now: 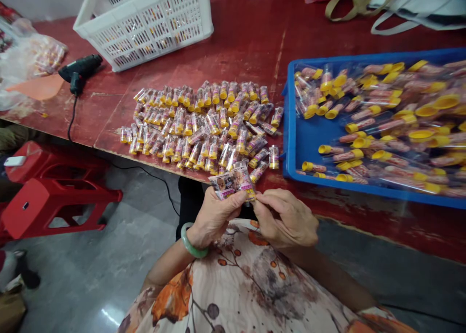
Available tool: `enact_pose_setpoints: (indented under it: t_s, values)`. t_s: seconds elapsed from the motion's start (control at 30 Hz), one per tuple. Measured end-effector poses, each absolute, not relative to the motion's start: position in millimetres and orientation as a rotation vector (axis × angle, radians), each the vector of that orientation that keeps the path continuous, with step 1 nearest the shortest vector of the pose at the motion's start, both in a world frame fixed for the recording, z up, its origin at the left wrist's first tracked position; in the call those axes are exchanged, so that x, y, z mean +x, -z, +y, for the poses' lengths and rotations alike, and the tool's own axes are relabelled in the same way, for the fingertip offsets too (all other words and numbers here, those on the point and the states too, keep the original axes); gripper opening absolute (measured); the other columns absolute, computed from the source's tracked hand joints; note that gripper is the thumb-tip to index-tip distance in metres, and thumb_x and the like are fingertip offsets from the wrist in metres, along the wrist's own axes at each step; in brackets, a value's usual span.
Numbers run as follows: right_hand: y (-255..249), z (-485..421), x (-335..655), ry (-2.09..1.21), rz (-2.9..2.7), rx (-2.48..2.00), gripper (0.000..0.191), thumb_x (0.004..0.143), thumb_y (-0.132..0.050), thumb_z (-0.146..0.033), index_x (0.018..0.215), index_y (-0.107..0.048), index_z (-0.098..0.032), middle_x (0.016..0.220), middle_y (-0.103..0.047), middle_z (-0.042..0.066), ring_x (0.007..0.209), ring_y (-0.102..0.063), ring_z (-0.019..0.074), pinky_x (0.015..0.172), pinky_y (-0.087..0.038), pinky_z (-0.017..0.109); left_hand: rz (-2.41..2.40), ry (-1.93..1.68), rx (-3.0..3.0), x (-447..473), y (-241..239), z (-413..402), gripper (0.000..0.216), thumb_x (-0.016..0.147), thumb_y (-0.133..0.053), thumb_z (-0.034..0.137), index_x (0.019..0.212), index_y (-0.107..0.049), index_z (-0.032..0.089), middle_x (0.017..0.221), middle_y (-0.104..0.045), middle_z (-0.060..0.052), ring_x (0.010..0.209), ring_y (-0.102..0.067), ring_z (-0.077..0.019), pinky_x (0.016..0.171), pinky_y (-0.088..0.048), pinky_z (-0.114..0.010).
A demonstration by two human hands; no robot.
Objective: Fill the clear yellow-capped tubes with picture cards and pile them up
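My left hand (214, 216), with a green bangle on its wrist, is closed around a small stack of printed labels (233, 181) held just below the table edge. My right hand (287, 220) pinches the lower right corner of the same stack, fingertips meeting the left thumb. Just beyond the hands, several small clear tubes (204, 126) with yellow caps and labels lie in rows on the red table (247, 41). A blue tray (291, 129) at the right holds several longer yellow-capped tubes (382, 124).
A white slatted crate (145, 22) stands at the back left. A dark glue gun (78, 71) with its cord lies at the table's left, beside clear plastic bags (29, 61). Red stools (54, 187) stand on the grey floor. Bags (400, 3) lie at the back right.
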State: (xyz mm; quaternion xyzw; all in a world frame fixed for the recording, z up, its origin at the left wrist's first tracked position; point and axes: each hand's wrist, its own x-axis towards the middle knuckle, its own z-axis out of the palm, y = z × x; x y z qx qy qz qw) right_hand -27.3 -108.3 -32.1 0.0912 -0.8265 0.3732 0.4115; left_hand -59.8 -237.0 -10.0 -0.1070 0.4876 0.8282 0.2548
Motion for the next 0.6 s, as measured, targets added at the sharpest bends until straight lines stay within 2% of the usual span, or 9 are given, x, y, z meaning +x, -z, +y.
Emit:
enact_pose_setpoints:
  t_s: [0.17, 0.37, 0.6]
  values:
    - [32.4, -105.9, -31.5, -0.928, -2.136, 0.257, 0.015, 0.08, -0.067, -0.009, 0.09, -0.061, -0.019, 0.077, -0.067, 0.003, 0.068, -0.066, 0.0146, 0.06, -0.058, 0.026, 1.281, -2.279, -0.309, -62.9, 9.1, -237.7, 0.04, 0.064, -0.083, 0.035, 0.063, -0.049, 0.015, 0.054, -0.034, 0.009, 0.044, -0.019, -0.0013, 0.041, -0.014, -0.02]
    - [35.7, -105.7, -30.1, -0.974, -2.076, 0.276, 0.026, 0.081, -0.063, -0.004, 0.101, -0.061, -0.021, 0.084, -0.068, 0.003, 0.074, -0.067, 0.016, 0.064, -0.057, 0.029, 1.264, -2.278, -0.34, -64.8, 4.7, -238.4, 0.038, 0.061, -0.085, 0.034, 0.067, -0.054, 0.014, 0.058, -0.039, 0.007, 0.046, -0.021, -0.0013, 0.041, -0.014, -0.02]
    - [39.1, -106.0, -28.0, -1.05, -2.019, 0.262, 0.033, 0.074, -0.067, 0.0, 0.1, -0.064, -0.02, 0.085, -0.066, 0.004, 0.072, -0.066, 0.0166, 0.061, -0.054, 0.029, 1.294, -2.288, -0.315, -66.0, 5.7, -238.4, 0.04, 0.063, -0.085, 0.035, 0.068, -0.051, 0.015, 0.057, -0.037, 0.008, 0.045, -0.021, -0.001, 0.039, -0.015, -0.019]
